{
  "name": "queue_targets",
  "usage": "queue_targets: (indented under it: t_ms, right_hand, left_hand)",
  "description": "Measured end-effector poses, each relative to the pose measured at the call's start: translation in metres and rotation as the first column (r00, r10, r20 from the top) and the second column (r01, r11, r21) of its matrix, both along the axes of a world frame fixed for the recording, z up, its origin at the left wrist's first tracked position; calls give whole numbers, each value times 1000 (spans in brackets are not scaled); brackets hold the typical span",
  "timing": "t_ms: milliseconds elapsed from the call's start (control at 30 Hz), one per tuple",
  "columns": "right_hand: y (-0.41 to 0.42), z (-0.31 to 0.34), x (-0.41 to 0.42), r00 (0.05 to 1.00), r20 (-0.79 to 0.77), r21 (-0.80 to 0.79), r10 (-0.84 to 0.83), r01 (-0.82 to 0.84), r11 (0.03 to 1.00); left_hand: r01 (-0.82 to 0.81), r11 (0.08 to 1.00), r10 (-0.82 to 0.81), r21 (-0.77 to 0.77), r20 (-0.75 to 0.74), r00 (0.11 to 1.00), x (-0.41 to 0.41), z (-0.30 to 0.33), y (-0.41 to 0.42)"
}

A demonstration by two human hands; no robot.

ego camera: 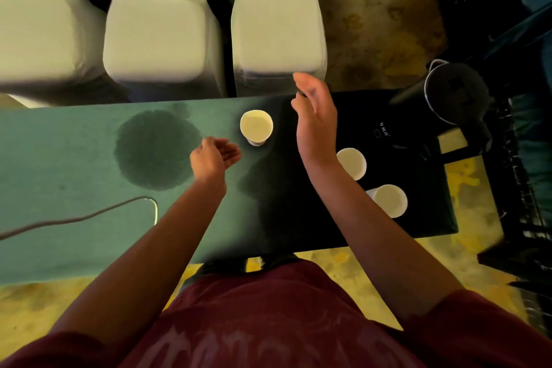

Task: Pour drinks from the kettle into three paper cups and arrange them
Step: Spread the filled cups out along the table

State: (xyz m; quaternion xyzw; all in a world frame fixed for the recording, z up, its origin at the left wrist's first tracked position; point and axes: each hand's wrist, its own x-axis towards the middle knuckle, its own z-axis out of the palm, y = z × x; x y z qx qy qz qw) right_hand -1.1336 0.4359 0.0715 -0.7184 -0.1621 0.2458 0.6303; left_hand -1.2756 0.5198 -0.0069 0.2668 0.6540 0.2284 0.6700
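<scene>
Three white paper cups stand on the green table (74,140). One cup (256,126) is near the far edge in the middle. A second cup (352,162) and a third cup (389,199) stand further right in the shaded part. My left hand (213,157) hovers open just left of the first cup, palm turned up, not touching it. My right hand (315,119) is raised open to the right of that cup, fingers apart, holding nothing. The dark kettle (455,92) sits at the table's far right corner, away from both hands.
A large dark wet patch (155,148) marks the tablecloth left of my hands. A grey cable (89,216) lies across the near left. White-covered chairs with purple bands (276,24) stand close behind the table. A black frame (513,188) is at the right.
</scene>
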Motion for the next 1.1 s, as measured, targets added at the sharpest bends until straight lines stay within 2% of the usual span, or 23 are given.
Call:
queue_targets:
  t_ms: [267, 367, 433, 567, 733, 900, 1100]
  right_hand:
    - [-35, 24, 10, 1000, 4, 151, -14, 13, 988]
    - [-53, 29, 6, 1000, 10, 179, -2, 0, 984]
    - [-69, 29, 3, 1000, 11, 177, -5, 3, 984]
    - [-104, 26, -4, 998, 20, 145, -57, 54, 988]
    - [-157, 16, 2, 979, 71, 86, -193, 187, 979]
    - [-212, -21, 31, 934, 142, 0, -328, 331, 944]
    - [-260, -87, 63, 950, 83, -189, -301, 312, 931]
  left_hand:
    - [37, 998, -38, 48, 9, 999, -5, 14, -26]
    - [99, 994, -99, 53, -4, 995, -7, 9, -36]
    - [166, 986, -166, 4, 16, 986, -7, 7, -45]
    - [360, 922, -339, -141, 154, 928, -5, 0, -63]
    - [537, 824, -493, -180, 236, 837, 3, -13, -92]
    - [611, 765, -562, -205, 249, 788, 26, -19, -128]
    - [624, 753, -568, -208, 273, 777, 71, -36, -177]
